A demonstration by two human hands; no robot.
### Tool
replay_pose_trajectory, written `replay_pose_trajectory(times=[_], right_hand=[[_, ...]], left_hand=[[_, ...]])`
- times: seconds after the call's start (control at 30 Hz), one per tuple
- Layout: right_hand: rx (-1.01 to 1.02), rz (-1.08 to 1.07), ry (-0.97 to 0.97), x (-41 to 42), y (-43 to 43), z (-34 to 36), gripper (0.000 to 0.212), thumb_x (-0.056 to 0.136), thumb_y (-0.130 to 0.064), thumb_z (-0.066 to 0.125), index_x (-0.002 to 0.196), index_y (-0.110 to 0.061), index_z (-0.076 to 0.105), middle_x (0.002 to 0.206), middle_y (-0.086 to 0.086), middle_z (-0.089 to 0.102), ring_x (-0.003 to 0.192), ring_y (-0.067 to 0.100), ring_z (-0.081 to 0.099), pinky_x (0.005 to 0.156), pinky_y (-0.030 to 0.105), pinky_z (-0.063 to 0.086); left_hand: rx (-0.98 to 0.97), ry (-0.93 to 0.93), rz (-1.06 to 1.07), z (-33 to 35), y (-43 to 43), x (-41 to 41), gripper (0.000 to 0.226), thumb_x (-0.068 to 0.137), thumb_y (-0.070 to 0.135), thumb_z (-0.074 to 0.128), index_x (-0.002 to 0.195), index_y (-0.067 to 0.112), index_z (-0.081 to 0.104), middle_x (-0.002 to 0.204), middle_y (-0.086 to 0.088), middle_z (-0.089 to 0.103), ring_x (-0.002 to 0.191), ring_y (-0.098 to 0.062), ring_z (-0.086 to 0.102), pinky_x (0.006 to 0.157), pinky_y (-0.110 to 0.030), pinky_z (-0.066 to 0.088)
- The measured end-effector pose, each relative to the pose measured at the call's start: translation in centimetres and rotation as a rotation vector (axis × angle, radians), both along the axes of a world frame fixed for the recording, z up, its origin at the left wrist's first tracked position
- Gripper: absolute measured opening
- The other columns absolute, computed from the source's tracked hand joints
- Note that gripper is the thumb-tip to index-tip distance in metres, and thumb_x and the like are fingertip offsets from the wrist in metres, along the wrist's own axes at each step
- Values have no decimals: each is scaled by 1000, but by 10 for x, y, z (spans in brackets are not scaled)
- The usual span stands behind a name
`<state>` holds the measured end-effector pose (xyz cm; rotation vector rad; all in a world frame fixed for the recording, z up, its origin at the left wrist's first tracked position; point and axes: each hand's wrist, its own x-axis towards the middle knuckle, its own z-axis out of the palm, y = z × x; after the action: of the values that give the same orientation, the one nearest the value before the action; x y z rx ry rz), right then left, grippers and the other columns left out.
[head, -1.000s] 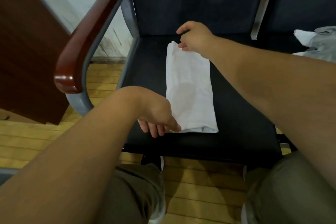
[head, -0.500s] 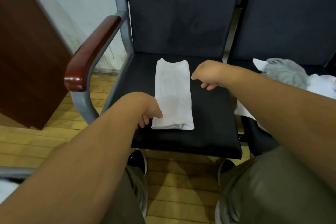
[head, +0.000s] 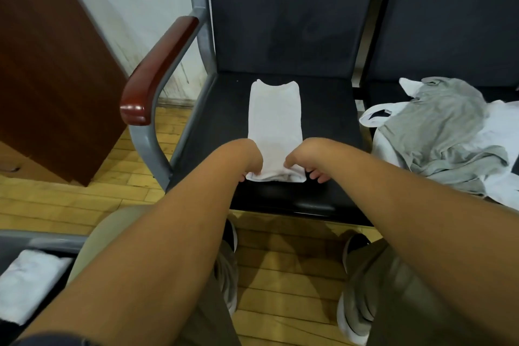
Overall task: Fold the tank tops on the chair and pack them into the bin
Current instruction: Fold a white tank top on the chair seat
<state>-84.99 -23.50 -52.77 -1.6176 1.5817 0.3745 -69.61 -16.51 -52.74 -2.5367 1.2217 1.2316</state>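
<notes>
A white tank top (head: 274, 118), folded into a long narrow strip, lies lengthwise on the black chair seat (head: 222, 121). My left hand (head: 250, 161) grips the strip's near left corner, and my right hand (head: 304, 161) grips its near right corner, fingers curled under the hem. The near edge is bunched up slightly between both hands. A dark bin (head: 33, 241) shows at the bottom left, with a folded white top (head: 26, 281) inside it.
A loose heap of grey tank tops (head: 441, 132) and white tank tops (head: 500, 135) covers the seat to the right. A red-brown armrest (head: 157, 70) stands left of the seat, a dark wooden cabinet (head: 50, 59) beyond it. Wooden floor and my shoes lie below.
My right hand came back from the far end of the strip to its near right corner. My left hand shifted onto the near left corner. The view pulled back and the bin came into sight.
</notes>
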Motion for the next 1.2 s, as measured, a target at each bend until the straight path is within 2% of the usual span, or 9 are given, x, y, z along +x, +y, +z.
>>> replay_pose_trajectory(times=[0.13,0.3,0.4,0.5,0.6,0.73,0.87,1.0,1.2], right_hand=[[-33,106,110,5,5,-4,51,102,-31,64,144,-7,49,128,13,63,115,27,68,101,43,59],[91,-122,-117,-2,-2,-5,37,102,-18,64,134,-7,50,104,7,64,96,23,76,86,42,64],[124,-182,-224,-11,0,0,33,103,-9,62,133,-6,51,118,12,67,91,24,77,74,41,63],[117,-227,-294,-16,4,5,32,102,-5,62,132,-6,52,114,10,66,89,24,77,73,40,63],[83,-246,-340,-21,10,18,30,101,-5,63,130,-8,55,105,11,69,90,24,77,75,40,64],[26,-193,-423,-26,11,43,28,102,-9,58,128,-20,55,111,9,68,87,22,74,78,42,63],[139,-260,-499,-37,7,70,18,102,-10,55,112,-8,71,77,1,70,64,13,62,90,39,62],[357,-379,-685,-56,-9,91,33,99,-4,42,122,-3,65,101,9,70,70,15,65,88,41,60],[407,-452,-851,-62,-40,90,49,88,8,42,134,0,57,100,13,70,83,21,71,89,46,63]], left_hand=[[-49,87,113,0,-3,12,33,100,14,65,130,5,57,118,-16,70,105,-29,73,90,-46,65],[-73,214,174,0,-4,18,33,99,13,70,126,3,55,120,-14,72,102,-29,74,85,-45,65],[-106,207,116,0,1,12,36,96,15,79,123,11,56,122,-11,68,100,-28,75,78,-40,66],[-142,108,4,4,3,5,23,97,8,74,120,8,68,116,-14,72,98,-28,76,80,-36,66],[-135,239,111,13,4,7,16,98,1,69,111,10,71,105,-9,69,84,-21,69,66,-27,60],[-19,453,253,32,13,11,27,96,5,73,124,7,75,97,-7,68,74,-15,61,65,-24,51],[-107,617,204,57,21,17,26,95,-2,69,117,6,81,101,-10,72,86,-18,64,74,-29,59],[-219,758,141,74,30,27,46,89,-16,66,126,9,77,117,-14,78,99,-20,73,87,-33,61],[-485,665,289,66,10,34,18,96,16,78,115,18,78,95,-2,72,82,-13,64,72,-28,54]])
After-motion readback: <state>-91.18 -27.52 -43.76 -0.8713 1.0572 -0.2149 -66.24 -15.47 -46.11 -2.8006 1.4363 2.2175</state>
